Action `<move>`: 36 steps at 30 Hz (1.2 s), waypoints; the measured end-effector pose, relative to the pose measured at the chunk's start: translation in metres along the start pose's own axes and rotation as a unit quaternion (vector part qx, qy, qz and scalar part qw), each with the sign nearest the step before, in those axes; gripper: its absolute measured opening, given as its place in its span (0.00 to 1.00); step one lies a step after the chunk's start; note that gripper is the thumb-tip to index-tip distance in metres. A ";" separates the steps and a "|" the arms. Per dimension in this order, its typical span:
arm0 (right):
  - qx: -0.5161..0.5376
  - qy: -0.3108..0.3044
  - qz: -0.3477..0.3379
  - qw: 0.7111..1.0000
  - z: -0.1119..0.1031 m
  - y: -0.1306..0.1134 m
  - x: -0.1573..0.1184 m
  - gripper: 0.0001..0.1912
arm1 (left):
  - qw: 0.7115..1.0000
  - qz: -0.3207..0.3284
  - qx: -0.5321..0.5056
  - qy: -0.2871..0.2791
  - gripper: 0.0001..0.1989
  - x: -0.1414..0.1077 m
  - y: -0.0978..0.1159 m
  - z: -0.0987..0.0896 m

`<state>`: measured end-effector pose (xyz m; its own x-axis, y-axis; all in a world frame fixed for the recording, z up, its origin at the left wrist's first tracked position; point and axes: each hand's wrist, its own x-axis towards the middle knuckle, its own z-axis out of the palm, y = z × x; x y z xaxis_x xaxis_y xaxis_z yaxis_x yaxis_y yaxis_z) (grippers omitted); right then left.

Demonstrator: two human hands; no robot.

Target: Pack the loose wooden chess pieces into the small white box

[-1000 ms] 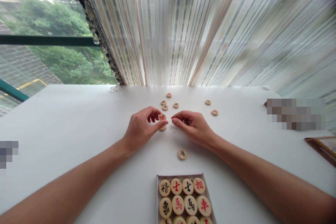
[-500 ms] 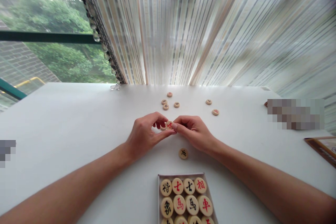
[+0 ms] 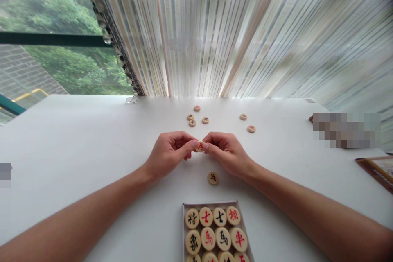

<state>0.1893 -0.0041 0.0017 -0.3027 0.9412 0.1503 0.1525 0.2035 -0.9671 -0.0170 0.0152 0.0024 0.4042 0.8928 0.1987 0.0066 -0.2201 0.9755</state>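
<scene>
Between the fingertips of both hands is a round wooden Chinese chess piece (image 3: 200, 146) with a red character, its face turned toward me. My left hand (image 3: 174, 150) pinches it from the left with thumb and fingers. From the right, my right hand (image 3: 226, 150) grips its other edge. Just below my hands a black-marked chess piece (image 3: 213, 178) lies flat on the white table (image 3: 129, 147). Nearest me, an open box (image 3: 183, 229) holds rows of red and black pieces; its lower part is cut off by the frame.
Beyond my hands lie several loose pieces, among them a red one (image 3: 197, 108), a black one (image 3: 205, 120) and a red one (image 3: 251, 129) farther right. A brown-framed item (image 3: 373, 172) lies at the right edge. A striped string curtain (image 3: 196, 32) hangs behind the table.
The held piece has been turned, so its red character now sits more upright. My left thumb has moved up onto the piece's left edge. The view has shifted slightly.
</scene>
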 end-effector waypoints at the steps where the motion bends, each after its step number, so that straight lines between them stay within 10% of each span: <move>1: 0.004 0.004 -0.002 1.000 0.000 0.000 0.000 0.20 | 1.000 0.000 -0.003 0.000 0.09 0.000 0.000 0.000; 36: 0.178 0.024 -0.015 0.984 0.003 0.002 0.005 0.16 | 0.996 0.029 -0.079 0.017 0.09 0.002 0.000 0.003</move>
<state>0.1855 0.0003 -0.0003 -0.2556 0.9497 0.1810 -0.1967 0.1322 -0.9715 -0.0138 0.0155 0.0025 0.3679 0.8941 0.2556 -0.1615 -0.2092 0.9644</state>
